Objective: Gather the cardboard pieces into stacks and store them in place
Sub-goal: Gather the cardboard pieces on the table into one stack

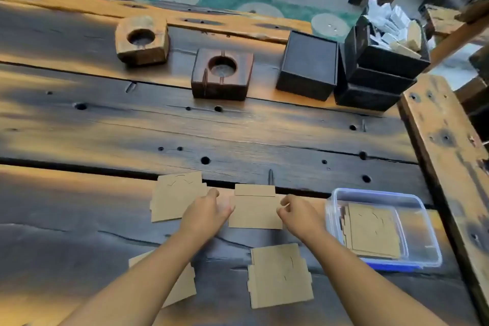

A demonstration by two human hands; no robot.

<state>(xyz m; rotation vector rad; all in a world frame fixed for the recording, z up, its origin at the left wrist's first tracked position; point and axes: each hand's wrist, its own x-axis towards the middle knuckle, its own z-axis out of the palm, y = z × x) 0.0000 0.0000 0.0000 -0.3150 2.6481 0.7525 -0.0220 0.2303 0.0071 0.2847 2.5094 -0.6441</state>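
1. I see flat, tan cardboard pieces spread over the near part of the dark wooden table (105,127); each is a thin die-cut sheet, roughly rectangular, with small notches and tabs on its edges.
2. The middle cardboard piece (255,213) lies flat between my hands, with a narrower tab at its far edge pointing away from me; its long axis I cannot tell.
3. My left hand (207,213) touches that piece's left edge, fingers curled; my right hand (299,216) is at its right edge, fingertips pinched. Whether either hand really grips the sheet I cannot tell.
4. Another piece (176,197) lies just left of my left hand, one (280,275) sits nearer me, and one (182,286) is partly hidden under my left forearm.
5. At the right stands a clear plastic container (426,225), holding a flat stack of cardboard (371,230).
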